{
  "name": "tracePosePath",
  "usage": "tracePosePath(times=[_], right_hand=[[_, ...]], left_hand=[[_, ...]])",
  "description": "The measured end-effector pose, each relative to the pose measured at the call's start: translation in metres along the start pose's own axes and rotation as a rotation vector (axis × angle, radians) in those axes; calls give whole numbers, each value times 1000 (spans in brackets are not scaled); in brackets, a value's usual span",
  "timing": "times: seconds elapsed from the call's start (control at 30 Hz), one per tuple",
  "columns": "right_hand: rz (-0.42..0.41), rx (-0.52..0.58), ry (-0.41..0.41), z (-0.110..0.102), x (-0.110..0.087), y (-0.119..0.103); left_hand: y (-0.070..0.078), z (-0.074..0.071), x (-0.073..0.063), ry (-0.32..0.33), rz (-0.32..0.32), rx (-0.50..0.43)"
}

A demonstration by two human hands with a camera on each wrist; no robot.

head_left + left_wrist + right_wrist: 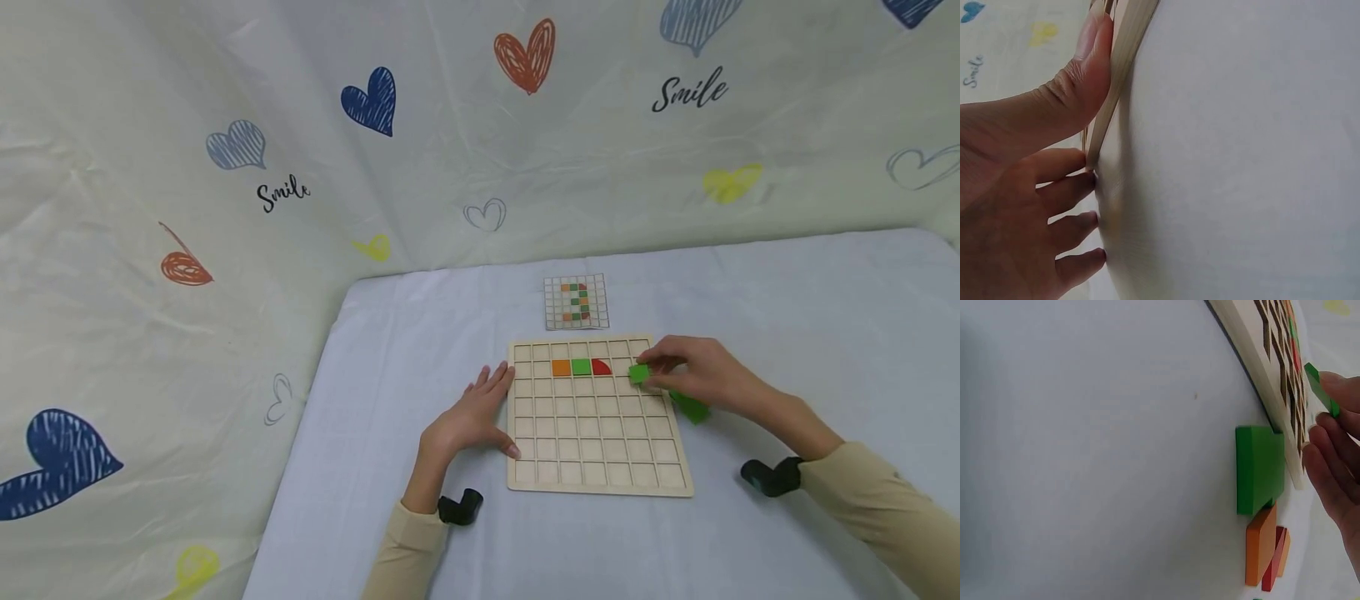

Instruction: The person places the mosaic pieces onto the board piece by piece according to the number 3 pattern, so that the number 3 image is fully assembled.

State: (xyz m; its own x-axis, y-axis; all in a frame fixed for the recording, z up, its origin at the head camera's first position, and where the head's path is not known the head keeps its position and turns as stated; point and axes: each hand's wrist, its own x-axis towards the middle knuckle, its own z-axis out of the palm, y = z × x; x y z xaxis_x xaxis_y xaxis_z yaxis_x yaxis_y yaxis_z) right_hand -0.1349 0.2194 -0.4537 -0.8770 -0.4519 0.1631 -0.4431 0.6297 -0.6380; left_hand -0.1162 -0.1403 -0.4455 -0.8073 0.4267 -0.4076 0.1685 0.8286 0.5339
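Note:
A wooden grid board (600,473) lies on the white cloth. In one of its upper rows sit an orange square tile (562,367), a green square tile (581,367) and a red quarter-round tile (601,367), side by side. My right hand (701,371) pinches another green square tile (1317,387) between thumb and fingertips, over the upper right cells. My left hand (467,423) rests at the board's left edge with fingers spread. Its thumb (1079,81) lies along the board's edge.
Beyond the board lies a printed pattern card (553,310). Right of the board are loose pieces: a green block (1261,470) against its edge, then an orange piece (1261,547) and a red piece (1274,561). A patterned curtain (435,192) hangs behind the table.

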Motion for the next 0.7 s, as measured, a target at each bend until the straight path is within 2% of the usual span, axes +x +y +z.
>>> tracePosePath(times=[0.1,0.33,0.7], right_hand=[[-24,7,-8,3,3,-3],[17,34,-84,12,13,-10],[45,6,-115,26,22,-15]], left_hand=[[0,0,0,0,2,-6],[0,1,1,2,-6,-4],[0,0,2,2,-8,12]])
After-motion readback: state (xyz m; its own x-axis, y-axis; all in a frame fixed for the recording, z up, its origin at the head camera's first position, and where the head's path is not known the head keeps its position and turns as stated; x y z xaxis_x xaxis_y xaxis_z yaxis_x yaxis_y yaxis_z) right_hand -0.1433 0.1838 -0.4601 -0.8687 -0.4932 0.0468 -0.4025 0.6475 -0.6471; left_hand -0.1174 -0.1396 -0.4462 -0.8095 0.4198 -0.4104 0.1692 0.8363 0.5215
